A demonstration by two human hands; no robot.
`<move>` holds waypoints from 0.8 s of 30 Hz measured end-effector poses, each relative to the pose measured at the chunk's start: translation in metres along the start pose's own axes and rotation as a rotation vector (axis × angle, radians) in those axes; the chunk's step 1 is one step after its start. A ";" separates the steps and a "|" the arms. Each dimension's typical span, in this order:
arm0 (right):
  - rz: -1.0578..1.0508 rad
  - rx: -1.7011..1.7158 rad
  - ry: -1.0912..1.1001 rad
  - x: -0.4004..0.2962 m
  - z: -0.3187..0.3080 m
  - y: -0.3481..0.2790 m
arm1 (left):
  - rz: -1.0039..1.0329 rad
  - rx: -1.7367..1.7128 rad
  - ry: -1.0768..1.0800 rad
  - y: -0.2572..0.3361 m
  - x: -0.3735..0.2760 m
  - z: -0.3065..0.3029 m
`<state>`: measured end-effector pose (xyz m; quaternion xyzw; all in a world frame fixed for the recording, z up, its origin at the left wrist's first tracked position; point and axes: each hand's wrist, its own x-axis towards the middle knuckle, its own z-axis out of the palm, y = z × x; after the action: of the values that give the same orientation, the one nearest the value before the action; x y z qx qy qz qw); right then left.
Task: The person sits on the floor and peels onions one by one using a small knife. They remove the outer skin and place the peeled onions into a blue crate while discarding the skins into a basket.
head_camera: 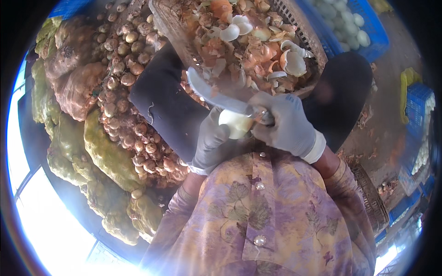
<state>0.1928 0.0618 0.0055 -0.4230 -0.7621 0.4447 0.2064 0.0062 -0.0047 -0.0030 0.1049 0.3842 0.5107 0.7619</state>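
Observation:
My gloved left hand (209, 142) grips a pale peeled onion (235, 124) at my lap. In my gloved right hand (285, 122) is a knife (215, 95) with a curved blade, its tip pointing up and to the left. The blade passes just over the onion's upper side; whether it touches cannot be told. My right fingertips are close against the onion's right side, and the palm hides most of the handle. Beyond my hands, between my knees, a worn plastic crate (172, 26) holds onion skins (266, 51) and thick white outer layers (293, 63).
To the left lies a heap of unpeeled onions (127, 79), bordered by full mesh sacks (107, 151). A blue crate (376, 38) of peeled onions (348, 24) stands at the upper right. Another blue crate (416, 107) is farther right. Beside my right arm sits a brown basket (371, 200).

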 end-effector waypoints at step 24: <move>0.261 0.333 0.498 0.024 0.046 0.142 | 0.785 0.359 0.399 0.110 0.009 -0.012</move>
<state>0.2132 0.0933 -0.1404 -0.5735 -0.5444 0.4686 0.3939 -0.0765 0.0507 0.0451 0.2718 0.5366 0.6958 0.3925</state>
